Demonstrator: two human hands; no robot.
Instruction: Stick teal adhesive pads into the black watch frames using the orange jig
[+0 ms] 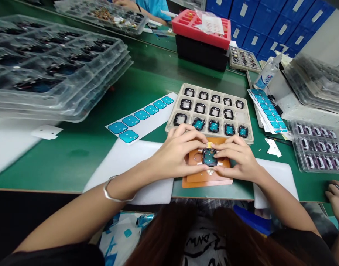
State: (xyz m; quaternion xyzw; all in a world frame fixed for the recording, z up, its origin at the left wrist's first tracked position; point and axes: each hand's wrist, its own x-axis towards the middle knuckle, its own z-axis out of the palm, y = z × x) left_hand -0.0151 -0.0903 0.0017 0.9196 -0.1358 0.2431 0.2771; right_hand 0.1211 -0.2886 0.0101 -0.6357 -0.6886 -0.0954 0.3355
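A small black watch case (pixel 209 157) with a teal film inside sits on an orange fixture plate (pixel 206 179). My left hand (pixel 177 150) grips its left side, thumb at the lower edge and fingertips at the top. My right hand (pixel 238 159) holds the right side the same way, fingers closed against the rim. A small yellow piece (pixel 209 145) shows at the case's top edge, between my fingertips. Just behind my hands lies a cream tray (pixel 169 125) of similar black frames, several in the front row with teal film.
A teal sticker sheet (pixel 141 127) lies left of the tray, more sticker sheets (pixel 267 111) to the right. Stacked clear trays (pixel 103 79) stand at left, a red bin (pixel 183 27) behind. A purple-part tray (pixel 319 146) and another person's hand (pixel 338 199) are at right.
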